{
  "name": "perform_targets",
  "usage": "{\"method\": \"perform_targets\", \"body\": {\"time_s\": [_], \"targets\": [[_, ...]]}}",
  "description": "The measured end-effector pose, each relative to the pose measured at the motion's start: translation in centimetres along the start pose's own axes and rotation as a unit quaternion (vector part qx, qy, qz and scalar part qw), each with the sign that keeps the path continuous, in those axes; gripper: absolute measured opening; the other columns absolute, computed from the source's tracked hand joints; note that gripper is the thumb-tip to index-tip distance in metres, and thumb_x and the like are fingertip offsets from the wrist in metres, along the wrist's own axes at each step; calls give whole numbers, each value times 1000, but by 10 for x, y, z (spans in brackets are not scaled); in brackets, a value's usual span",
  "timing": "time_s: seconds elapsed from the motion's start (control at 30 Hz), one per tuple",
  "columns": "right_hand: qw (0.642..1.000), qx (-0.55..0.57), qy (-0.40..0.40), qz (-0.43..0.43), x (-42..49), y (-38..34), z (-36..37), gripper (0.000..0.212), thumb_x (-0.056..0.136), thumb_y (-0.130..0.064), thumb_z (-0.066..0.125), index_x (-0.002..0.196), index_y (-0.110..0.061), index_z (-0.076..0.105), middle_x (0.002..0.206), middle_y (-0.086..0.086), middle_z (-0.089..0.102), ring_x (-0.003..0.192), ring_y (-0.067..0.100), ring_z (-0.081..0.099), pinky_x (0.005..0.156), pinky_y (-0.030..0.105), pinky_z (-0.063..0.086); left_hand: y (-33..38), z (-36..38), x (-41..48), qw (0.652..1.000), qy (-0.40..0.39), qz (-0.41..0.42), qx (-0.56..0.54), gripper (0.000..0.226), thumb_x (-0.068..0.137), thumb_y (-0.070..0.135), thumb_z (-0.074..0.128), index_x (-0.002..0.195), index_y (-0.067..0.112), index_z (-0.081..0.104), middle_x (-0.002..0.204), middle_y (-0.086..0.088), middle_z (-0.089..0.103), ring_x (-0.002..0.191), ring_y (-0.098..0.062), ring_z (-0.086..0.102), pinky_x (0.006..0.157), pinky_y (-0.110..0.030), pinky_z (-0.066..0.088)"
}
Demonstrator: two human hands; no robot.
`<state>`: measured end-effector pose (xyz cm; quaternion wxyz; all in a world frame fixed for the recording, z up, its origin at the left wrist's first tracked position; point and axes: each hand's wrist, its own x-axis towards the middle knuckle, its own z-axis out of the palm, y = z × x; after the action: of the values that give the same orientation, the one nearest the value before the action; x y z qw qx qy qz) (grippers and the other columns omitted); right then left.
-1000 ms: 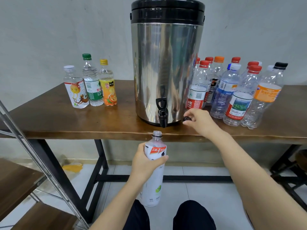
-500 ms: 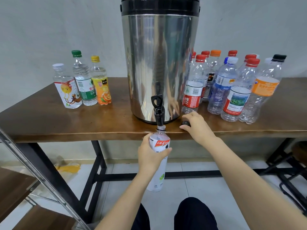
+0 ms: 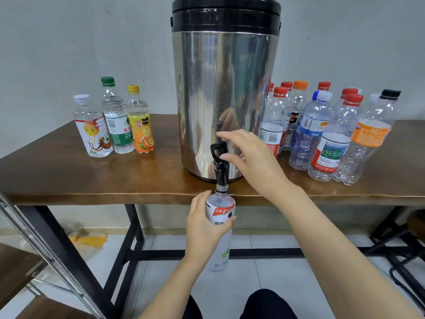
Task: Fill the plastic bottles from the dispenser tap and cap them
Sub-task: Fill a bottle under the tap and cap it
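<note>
the left hand (image 3: 203,229) has a closed grip on the uncapped bottle (image 3: 219,229), its mouth right under the tap (image 3: 221,168) below the worktop (image 3: 92,180) edge, while the open, empty right hand (image 3: 250,157) nears the lever, so any tilt could spill water.

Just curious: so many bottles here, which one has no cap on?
The bottle in the left hand, held under the tap; all the table bottles are capped.

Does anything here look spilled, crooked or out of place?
One thing: a yellow patch lies on the floor under the table, against the wall. It could be a spill or a crumpled bag; I cannot tell which. The bottles stand upright.
</note>
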<state>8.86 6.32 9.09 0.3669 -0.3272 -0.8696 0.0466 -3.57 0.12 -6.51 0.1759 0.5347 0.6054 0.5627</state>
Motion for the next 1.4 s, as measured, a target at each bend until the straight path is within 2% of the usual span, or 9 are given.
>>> {"method": "perform_targets", "body": {"time_s": [0.17,0.3,0.43,0.57,0.67,0.83,1.03,1.27,1.4], "targets": [[998,-59,-9,-3,7,-11,3,23,93,-13,62,115,-21,60,95,-12,52,91,8,40,73,34,45,-3,0,1,1000,4,1,2,80,63,34,92,130,24,50,122,13,53,108,-2,56,81,-3,43],[994,-72,76,-28,1,-10,11,18,85,-6,70,97,-17,62,85,-13,49,82,4,39,57,19,34,-3,2,0,1000,11,2,0,79,63,36,92,129,27,50,120,15,54,108,-4,57,82,-5,45],[978,-99,164,-81,-25,3,31,20,71,9,58,78,-10,58,79,0,58,77,18,50,50,31,41,-1,2,-1,1000,19,1,-14,77,63,33,92,124,35,46,116,20,53,107,6,55,79,-4,44],[977,-73,187,-69,-44,10,42,9,86,-18,60,82,-9,61,92,-1,64,86,18,55,56,28,49,-2,3,-1,1000,20,5,-13,74,63,34,92,123,34,48,116,17,55,107,5,55,82,-6,46],[982,-63,178,-25,-46,5,42,44,86,-57,61,84,-13,62,101,-3,62,94,13,51,60,16,42,-2,3,-1,1000,15,3,-14,71,64,35,91,124,29,53,117,13,57,106,2,57,81,-7,46],[981,-19,195,-2,-46,8,42,30,92,-43,59,84,-14,64,94,-7,66,90,12,53,64,22,44,1,3,-1,1000,22,9,-9,72,64,32,92,121,34,50,125,12,55,112,7,51,84,-2,40],[975,-9,216,-57,-43,31,46,35,99,-38,53,89,-9,70,101,-2,71,83,18,54,70,32,48,-1,4,-1,1000,6,4,3,76,65,27,91,131,18,53,142,7,46,112,11,48,85,4,35],[946,118,302,13,-42,22,76,40,100,-37,51,87,-3,67,103,0,69,88,21,60,77,19,46,-1,2,0,1000,3,10,18,80,65,34,91,128,34,43,141,4,52,117,-7,54,83,3,38],[943,144,298,23,-42,20,77,31,97,-32,55,88,-4,66,104,-2,68,91,20,61,79,13,42,-2,3,-1,1000,-1,4,22,85,65,34,91,137,23,47,141,3,53,115,-6,54,83,4,38]]}}
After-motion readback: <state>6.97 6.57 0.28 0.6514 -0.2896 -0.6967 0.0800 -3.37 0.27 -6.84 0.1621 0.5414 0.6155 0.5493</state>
